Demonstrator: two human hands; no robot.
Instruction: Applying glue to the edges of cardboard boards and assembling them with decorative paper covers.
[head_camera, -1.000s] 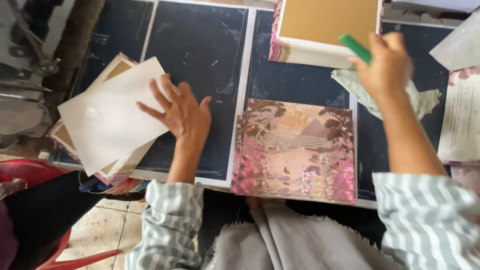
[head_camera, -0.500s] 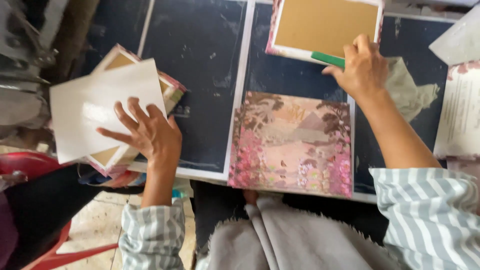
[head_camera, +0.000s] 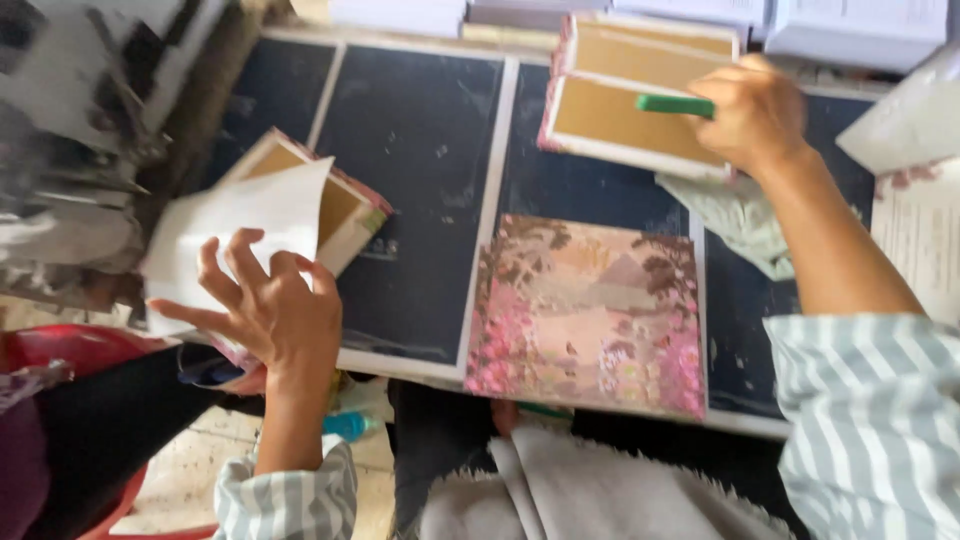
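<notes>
Two hands at a dark work table (head_camera: 420, 200)
A white sheet (head_camera: 240, 225) is lifted by the spread left hand (head_camera: 270, 315) and may crease; a green tool (head_camera: 675, 104) is gripped by the right hand (head_camera: 755, 115) over brown boards (head_camera: 620, 115)

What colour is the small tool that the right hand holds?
Green: the thin green tool in the right hand shows clearly in the head view.

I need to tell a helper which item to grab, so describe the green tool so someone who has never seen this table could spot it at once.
Start at the dark table and go to its far edge, where an open tan cardboard cover lies. The right hand rests over that cover, and the green tool sticks out sideways from its fingers. It is the only solid green, stick-shaped thing there; its neighbours are flat card, paper and a flowery board.
</notes>
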